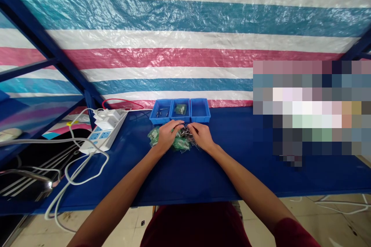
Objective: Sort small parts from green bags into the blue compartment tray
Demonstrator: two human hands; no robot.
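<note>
My left hand (169,136) and my right hand (201,136) rest side by side on the blue work surface (185,177), fingertips close together over a small heap of metal screws (184,131). Clear bags of green parts (181,144) lie under and around both hands, and another bag (154,137) sits by my left hand. Just beyond my fingers stands a blue three-part plastic bin (180,111). Its left compartment holds a few metal screws (162,112), and its middle one holds a small green bag (181,109). I cannot tell whether my fingers grip anything.
A white power strip (102,137) with a white plug block (106,119) lies to the left among grey-white cables (87,154). A red cable (123,103) loops behind it. Striped plastic sheeting (185,42) hangs behind the table, and a blue metal frame (49,42) runs along the left.
</note>
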